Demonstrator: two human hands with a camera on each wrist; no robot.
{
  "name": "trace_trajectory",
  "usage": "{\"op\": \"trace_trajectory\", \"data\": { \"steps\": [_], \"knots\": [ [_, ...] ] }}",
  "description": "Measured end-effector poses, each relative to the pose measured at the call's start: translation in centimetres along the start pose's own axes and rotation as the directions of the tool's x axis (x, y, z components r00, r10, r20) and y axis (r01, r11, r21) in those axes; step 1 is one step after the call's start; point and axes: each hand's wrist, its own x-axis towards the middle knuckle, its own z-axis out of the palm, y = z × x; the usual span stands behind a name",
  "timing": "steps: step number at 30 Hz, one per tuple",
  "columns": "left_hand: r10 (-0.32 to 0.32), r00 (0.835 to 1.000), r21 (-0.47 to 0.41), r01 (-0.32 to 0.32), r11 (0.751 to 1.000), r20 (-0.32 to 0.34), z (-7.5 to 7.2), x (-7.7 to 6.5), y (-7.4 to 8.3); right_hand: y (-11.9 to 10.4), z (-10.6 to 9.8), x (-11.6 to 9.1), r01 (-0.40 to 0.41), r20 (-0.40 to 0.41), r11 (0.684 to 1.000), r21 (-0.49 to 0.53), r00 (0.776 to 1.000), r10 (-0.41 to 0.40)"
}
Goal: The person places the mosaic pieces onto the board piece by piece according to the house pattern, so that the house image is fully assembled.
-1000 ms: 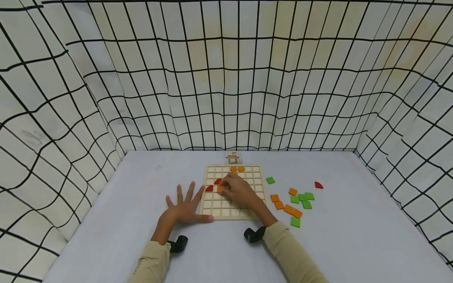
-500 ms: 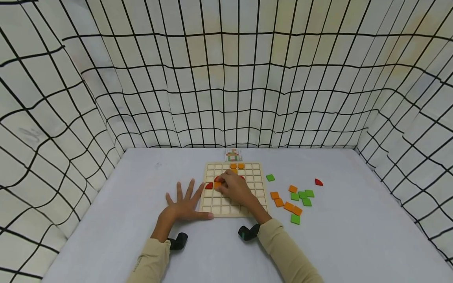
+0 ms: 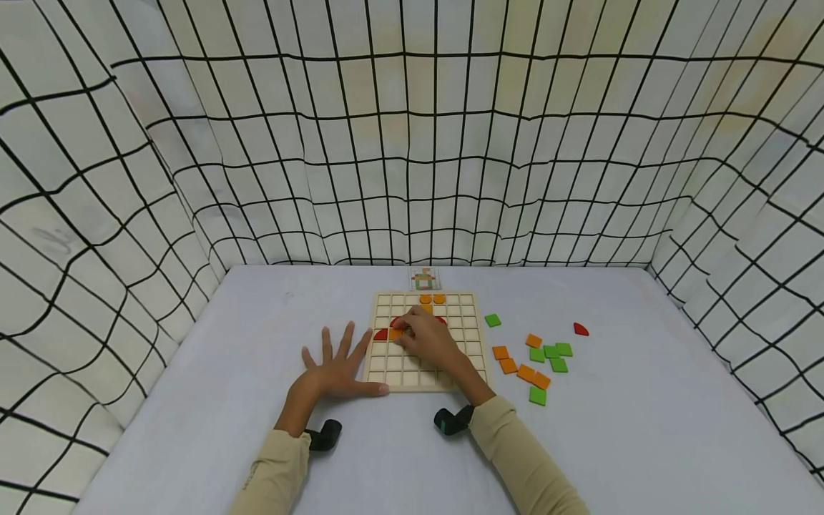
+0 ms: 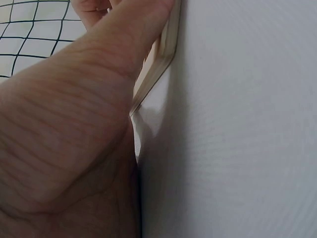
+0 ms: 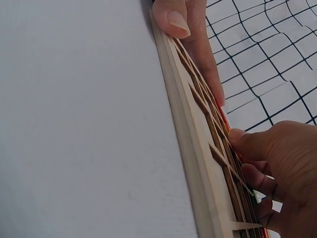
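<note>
A wooden grid board (image 3: pixel 447 379) lies on the table. My left hand (image 3: pixel 335 373) spreads its fingers at the board's left side, thumb along the near left corner; the left wrist view shows that hand beside the board's edge (image 4: pixel 171 42). My right hand (image 3: pixel 431 340) reaches over the grid and pinches an orange square tile (image 3: pixel 395 335) at a cell beside a red quarter-round tile (image 3: pixel 381 335). In the right wrist view the right thumb (image 5: pixel 240 136) is right at the grid's surface. Two orange round tiles (image 3: pixel 432 300) and an orange square (image 3: pixel 427 309) sit higher up; the hand partly covers more red tiles.
Loose orange tiles (image 3: pixel 526 373) and green tiles (image 3: pixel 537 395) lie scattered right of the board, with a red quarter-round (image 3: pixel 581 329) farther off. A pattern card (image 3: pixel 425 278) lies behind the board. Black netting (image 3: pixel 450 157) over white walls surrounds the table.
My right hand has shifted slightly left with the orange tile, which now sits close beside the red one. A red tile right of the hand has come into view. The left hand stays put.
</note>
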Motion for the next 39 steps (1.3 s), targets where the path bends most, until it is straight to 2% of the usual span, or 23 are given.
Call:
{"op": "trace_trajectory", "data": {
  "steps": [8, 16, 25, 33, 39],
  "knots": [
    [0.006, 1.000, 0.004, -0.006, 1.000, 0.004, 0.0, -0.3, 0.3, -0.2, -0.1, -0.2, -0.018, 0.022, 1.000, 0.018, 1.000, 0.017],
    [0.003, 1.000, 0.039, -0.004, 0.999, 0.014, -0.3, -0.5, 0.9, -0.1, -0.2, -0.4, -0.023, 0.023, 1.000, 0.019, 0.999, 0.022],
    [-0.002, 1.000, 0.049, 0.002, 0.999, 0.008, -0.4, -0.5, 0.9, 0.3, -0.4, -0.6, -0.039, 0.012, 0.999, 0.019, 0.999, 0.039],
    [0.000, 1.000, 0.025, 0.000, 1.000, -0.010, -0.6, -0.9, 1.0, 0.5, -1.4, -0.9, -0.058, -0.002, 0.998, 0.007, 0.998, 0.058],
    [-0.001, 1.000, 0.030, 0.002, 1.000, -0.019, -0.6, -0.8, 1.0, 1.3, -3.1, -1.3, -0.080, -0.040, 0.996, 0.037, 0.996, 0.081]
  ]
}}
